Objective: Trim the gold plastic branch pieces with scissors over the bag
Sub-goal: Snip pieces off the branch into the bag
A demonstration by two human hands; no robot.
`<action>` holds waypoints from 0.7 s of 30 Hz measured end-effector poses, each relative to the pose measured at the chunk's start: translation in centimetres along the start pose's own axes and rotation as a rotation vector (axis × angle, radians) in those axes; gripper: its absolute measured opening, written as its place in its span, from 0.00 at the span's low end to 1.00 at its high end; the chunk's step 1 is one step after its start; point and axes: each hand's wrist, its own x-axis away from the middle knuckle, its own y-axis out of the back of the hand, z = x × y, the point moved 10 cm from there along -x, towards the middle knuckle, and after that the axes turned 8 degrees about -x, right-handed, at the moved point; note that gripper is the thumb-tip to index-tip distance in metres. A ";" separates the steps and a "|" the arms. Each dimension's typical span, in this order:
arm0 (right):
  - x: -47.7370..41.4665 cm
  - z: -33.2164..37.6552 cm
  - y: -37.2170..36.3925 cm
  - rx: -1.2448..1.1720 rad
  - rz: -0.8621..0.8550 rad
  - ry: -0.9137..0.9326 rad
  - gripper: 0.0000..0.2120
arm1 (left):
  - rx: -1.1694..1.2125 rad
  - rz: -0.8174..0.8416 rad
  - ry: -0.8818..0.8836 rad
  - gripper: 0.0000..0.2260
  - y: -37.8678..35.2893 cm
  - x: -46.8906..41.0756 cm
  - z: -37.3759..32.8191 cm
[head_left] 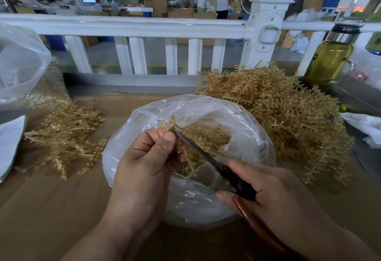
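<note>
Gold plastic: our left hand [144,157] pinches one branch piece [168,123] between thumb and fingers, directly above the open mouth of the clear bag [243,116], so that, we judge, each snipped bit drops inside. Our right hand [268,186] curls round the handles of the scissors [208,157], whose blades lie against the piece just beyond the left thumb. The bag holds a heap of small gold bits [206,137]. A large pile [288,120] lies just right of the bag; a smaller pile [68,137] lies on the brown table [51,209] to its left.
</note>
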 end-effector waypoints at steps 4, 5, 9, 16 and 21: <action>0.0 -0.1 0.0 0.017 0.006 -0.014 0.29 | 0.011 -0.020 0.012 0.09 0.2 -0.1 0.2; 0.0 -0.1 0.0 0.020 0.006 -0.014 0.29 | 0.007 -0.014 0.013 0.09 0.2 -0.1 0.3; -0.1 0.0 0.0 -0.001 0.014 -0.019 0.27 | 0.001 -0.009 0.008 0.11 0.1 -0.1 0.3; 0.0 0.2 0.0 0.031 -0.007 -0.002 0.27 | -0.015 -0.019 -0.023 0.08 0.4 -0.2 -0.2; -0.1 0.4 0.2 0.090 -0.029 -0.008 0.26 | -0.089 -0.066 -0.039 0.08 1.2 -0.4 -0.3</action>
